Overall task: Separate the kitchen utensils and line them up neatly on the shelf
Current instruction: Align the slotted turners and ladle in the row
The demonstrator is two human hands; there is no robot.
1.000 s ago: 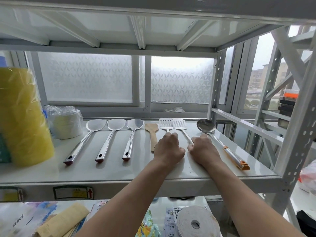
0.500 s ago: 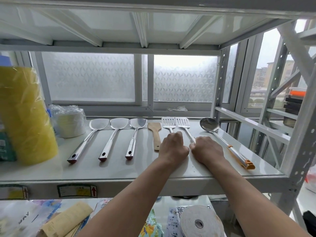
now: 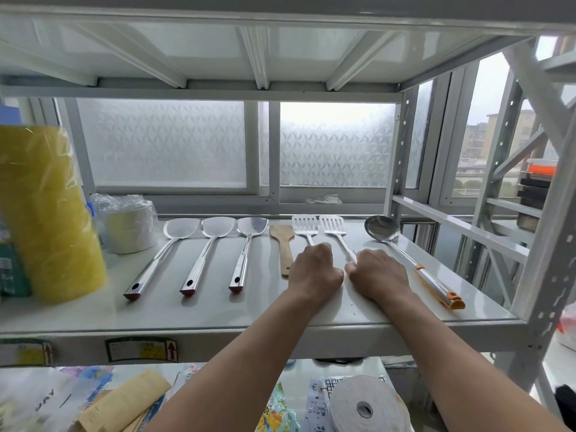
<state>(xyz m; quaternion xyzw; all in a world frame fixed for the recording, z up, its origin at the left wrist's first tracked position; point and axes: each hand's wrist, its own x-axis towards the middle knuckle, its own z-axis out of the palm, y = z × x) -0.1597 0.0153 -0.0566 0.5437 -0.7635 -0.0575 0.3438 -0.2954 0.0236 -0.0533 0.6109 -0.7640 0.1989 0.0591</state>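
Observation:
On the white shelf (image 3: 93, 313) the utensils lie in a row, handles toward me. From the left: three steel turners (image 3: 215, 227), a wooden spatula (image 3: 283, 241), two slotted turners and a steel ladle (image 3: 381, 229) with an orange handle end. My left hand (image 3: 314, 272) is closed over the handle of the left slotted turner (image 3: 304, 226). My right hand (image 3: 378, 274) is closed over the handle of the right slotted turner (image 3: 332, 226). Both handles are mostly hidden under my fists.
A tall yellow wrapped roll (image 3: 46, 213) and a bagged stack of white bowls (image 3: 127, 226) stand at the shelf's left. A steel upright (image 3: 548, 244) bounds the right side. Below lie a tape roll (image 3: 364, 406) and paper packets.
Both hands stay on the slotted turner handles; the view has shifted slightly, and the utensils have barely moved.

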